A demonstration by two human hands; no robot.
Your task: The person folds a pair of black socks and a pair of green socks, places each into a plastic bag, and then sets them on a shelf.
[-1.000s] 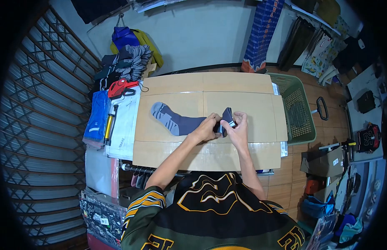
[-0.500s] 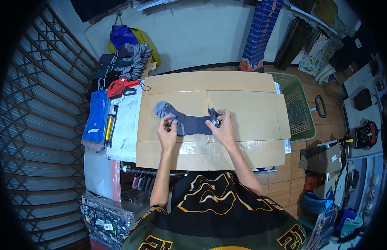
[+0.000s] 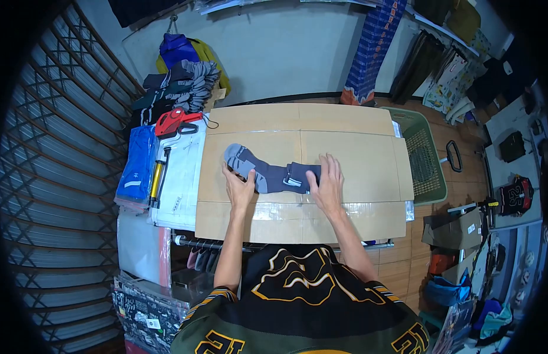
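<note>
A grey sock (image 3: 268,172) with lighter grey toe and heel lies flat on the cardboard-covered table (image 3: 345,127), toe to the left. My left hand (image 3: 240,185) rests flat with spread fingers on its foot end. My right hand (image 3: 327,184) presses flat on the folded cuff end at the right. Neither hand grips anything.
Left of the cardboard lie white packets (image 3: 178,177), a blue packet (image 3: 137,159), a yellow-handled tool (image 3: 155,180) and a red tagging gun (image 3: 171,122). A pile of grey socks (image 3: 188,85) sits at the back left. A green basket (image 3: 424,159) stands at the right.
My left hand left the cuff and slid left to the sock's foot. My right hand folded the raised cuff down and now lies flat on it. The sock lies flat.
</note>
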